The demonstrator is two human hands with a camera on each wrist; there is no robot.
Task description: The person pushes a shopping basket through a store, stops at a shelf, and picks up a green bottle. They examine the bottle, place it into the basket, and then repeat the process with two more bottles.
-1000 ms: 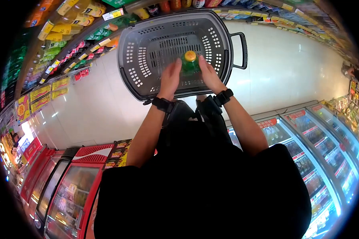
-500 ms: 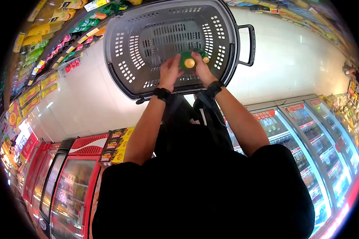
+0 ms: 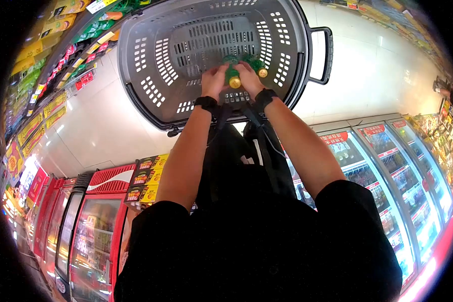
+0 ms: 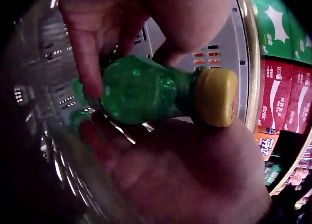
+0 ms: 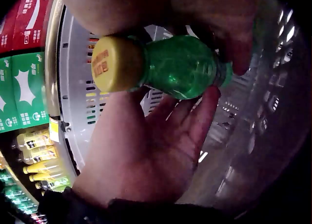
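Note:
Inside a grey perforated shopping basket [image 3: 183, 93], both hands grip a green plastic bottle [image 4: 141, 90] with a yellow cap. My left hand [image 3: 214, 82] holds it from the left, my right hand [image 3: 250, 80] from the right. The bottle's cap points back toward my body in the head view. Fingers of both hands lie along its lower body, and its base is partly hidden in the left wrist view. A second green bottle [image 3: 255, 63], also yellow-capped, lies in the basket just right of my right hand.
The basket's black handle [image 3: 326, 55] sticks out on the right. Drink shelves [image 3: 60, 55] line the left. Behind me stand a red glass-door freezer [image 3: 98, 241] and lit display fridges [image 3: 387, 176]. Stacked red and green drink cartons [image 4: 285, 95] appear beyond the basket rim.
My hands have closed in around the bottle, and its cap has tipped toward me. The second bottle has come into view on the right. The basket appears larger and farther left in the head view.

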